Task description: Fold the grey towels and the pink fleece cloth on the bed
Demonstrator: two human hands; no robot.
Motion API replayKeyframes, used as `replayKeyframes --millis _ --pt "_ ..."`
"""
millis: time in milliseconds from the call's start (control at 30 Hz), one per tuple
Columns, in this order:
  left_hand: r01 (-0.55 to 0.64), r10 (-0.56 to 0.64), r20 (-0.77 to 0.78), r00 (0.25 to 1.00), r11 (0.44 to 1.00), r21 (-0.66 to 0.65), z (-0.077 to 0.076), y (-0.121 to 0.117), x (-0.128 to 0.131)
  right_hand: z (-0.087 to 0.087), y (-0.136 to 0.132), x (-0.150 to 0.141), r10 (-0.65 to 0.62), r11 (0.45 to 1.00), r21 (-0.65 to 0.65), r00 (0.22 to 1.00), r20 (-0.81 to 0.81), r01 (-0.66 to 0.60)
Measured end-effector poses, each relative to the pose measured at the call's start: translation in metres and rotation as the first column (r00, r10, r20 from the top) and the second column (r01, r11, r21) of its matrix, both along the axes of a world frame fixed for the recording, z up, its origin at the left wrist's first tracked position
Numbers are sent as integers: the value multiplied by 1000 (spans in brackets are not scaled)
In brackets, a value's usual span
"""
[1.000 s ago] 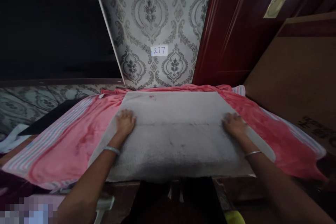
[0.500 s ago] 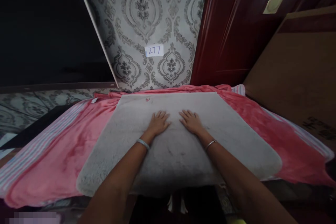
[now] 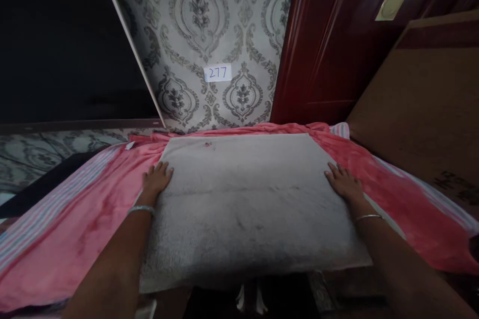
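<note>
A grey plush mat [image 3: 239, 209] lies spread over a pink blanket [image 3: 97, 214], with a faint crease running across its middle. My left hand [image 3: 156, 180] rests flat on the mat's left edge, fingers apart. At the opposite edge, my right hand [image 3: 343, 182] lies palm down with spread fingers, near where grey meets pink. Neither hand grips anything. A small reddish mark [image 3: 208, 144] shows near the mat's far left corner. The mat's near edge hangs over the front.
Patterned wallpaper with a paper label [image 3: 217, 73] reading 277 stands behind. A large dark screen [image 3: 71, 45] is at the left. To the right are a dark red door panel [image 3: 322, 45] and a big cardboard box [image 3: 430, 104].
Both hands have slid apart from the mat's middle, the left one to the left edge and the right one to the right edge. The crease across the mat now shows clearly.
</note>
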State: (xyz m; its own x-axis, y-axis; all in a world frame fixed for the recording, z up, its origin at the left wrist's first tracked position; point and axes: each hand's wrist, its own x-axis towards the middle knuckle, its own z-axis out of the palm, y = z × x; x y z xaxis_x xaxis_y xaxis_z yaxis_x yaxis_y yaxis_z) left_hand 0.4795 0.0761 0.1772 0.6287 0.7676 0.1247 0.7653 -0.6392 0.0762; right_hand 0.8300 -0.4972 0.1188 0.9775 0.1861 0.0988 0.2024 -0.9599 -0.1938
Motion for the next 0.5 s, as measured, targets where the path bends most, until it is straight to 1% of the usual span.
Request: replayKeyframes --millis 100,267,300,367,400,433,467,500 --pt "-73 73 13 997 997 9 1 -1 -1 -1 0 0 -5 1000 9 1000 -6 5" --pt "-107 104 -83 991 994 -30 13 -13 4 5 1 -3 -6 1000 23 999 -45 7" --pt "-115 111 -91 990 993 -33 15 -16 5 8 2 -4 -19 999 29 998 -61 21" --pt "-114 113 -74 991 993 -10 17 -25 10 16 12 -7 -83 995 48 994 -68 86" --pt "-93 93 -56 994 996 11 17 -32 15 20 22 -11 -110 992 58 993 -49 113" --pt "-46 47 -39 998 998 31 17 -41 23 25 35 -15 -120 990 67 993 -22 121" --pt "30 -29 -28 999 999 43 16 -52 33 29 52 -21 -99 993 73 995 13 98" --pt "127 -126 -22 992 991 44 15 -65 45 34 73 -28 -34 997 70 999 39 31"
